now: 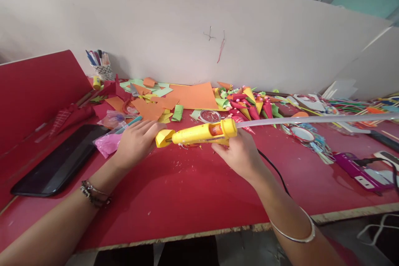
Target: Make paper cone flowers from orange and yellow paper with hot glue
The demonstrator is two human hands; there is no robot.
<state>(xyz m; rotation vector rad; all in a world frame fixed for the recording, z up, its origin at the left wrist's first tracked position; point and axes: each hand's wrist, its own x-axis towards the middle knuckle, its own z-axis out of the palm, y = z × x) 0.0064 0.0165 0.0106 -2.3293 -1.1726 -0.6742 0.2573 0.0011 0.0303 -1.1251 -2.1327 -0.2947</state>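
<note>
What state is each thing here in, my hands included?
Left hand: closed on yellow paper.
Right hand: closed around glue gun.
Yellow paper: curled.
Glue gun: held, glue stick protruding behind.
Phone: lying flat, screen dark.
Pen cup: upright, holding pens.
Paper cones: rolled, heaped.
Power strip: black plug inserted.

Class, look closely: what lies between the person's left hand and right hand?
In the head view: a yellow paper piece, held by the left hand, then the yellow glue gun, pointing at it and held by the right hand.
</note>
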